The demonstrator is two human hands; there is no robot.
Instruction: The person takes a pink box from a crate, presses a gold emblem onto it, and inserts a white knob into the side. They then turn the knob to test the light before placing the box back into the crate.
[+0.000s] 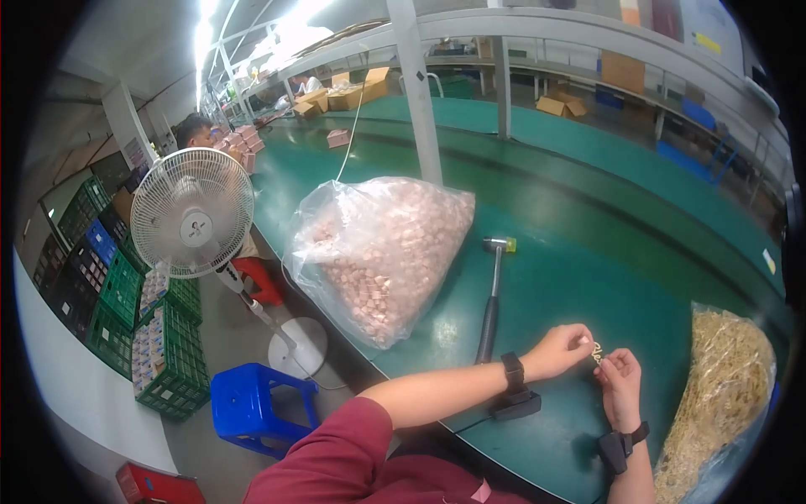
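My left hand [564, 351] reaches across from the left over the green bench, fingers closed in a pinch. Facing it, my right hand [620, 385] is also closed, fingertips together. Between the two sets of fingertips is a small curly gold-coloured piece [597, 354]; both hands touch it, and its exact kind is too small to make out. Right of my right hand lies a clear plastic bag [720, 378] full of similar gold-coloured pieces. A hammer [489, 315] with a black grip and a yellowish head rests on the bench beyond my left forearm.
A large clear bag of small pink blocks [386, 252] sits at the bench's left edge. Metal posts [413, 92] rise behind it. On the floor at left stand a white fan [195, 214], a blue stool [252, 407] and green crates [172, 361]. Another person [195, 133] is farther back.
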